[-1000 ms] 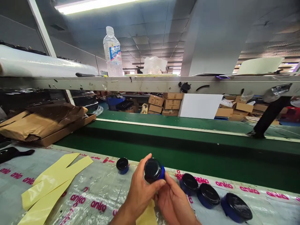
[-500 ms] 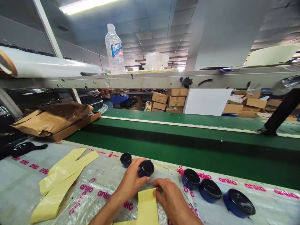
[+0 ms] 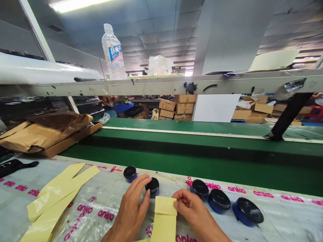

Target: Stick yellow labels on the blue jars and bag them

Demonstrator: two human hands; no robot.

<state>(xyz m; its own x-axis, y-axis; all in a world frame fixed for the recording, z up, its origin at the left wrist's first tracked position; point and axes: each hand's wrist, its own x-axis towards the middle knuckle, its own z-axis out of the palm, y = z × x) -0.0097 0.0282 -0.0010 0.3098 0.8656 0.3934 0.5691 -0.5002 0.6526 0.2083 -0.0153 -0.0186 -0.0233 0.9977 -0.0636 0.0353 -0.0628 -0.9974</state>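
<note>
A yellow paper strip (image 3: 164, 225) rises from the bottom edge between my hands, with a small label at its upper end. My right hand (image 3: 190, 208) pinches the upper right corner of that label. My left hand (image 3: 132, 205) is left of the strip, fingers apart and holding nothing, its fingertips beside a round blue container with a black lid (image 3: 152, 187). A similar container (image 3: 130, 173) stands farther left. Three more, a first (image 3: 200, 189), a second (image 3: 219, 200) and a larger third (image 3: 247, 211), stand in a slanting row at the right.
More yellow strips (image 3: 59, 193) lie on the plastic-covered table at left, near a black item (image 3: 15, 167). Brown paper packaging (image 3: 47, 131) sits behind them. A green conveyor (image 3: 176, 158) runs beyond the table, under a shelf (image 3: 151, 87) bearing a bottle (image 3: 113, 53).
My left hand has drawn back from the black-lidded container and opened. The yellow strip's upper end shows more fully, with my right hand at its corner. The view has shifted slightly right.
</note>
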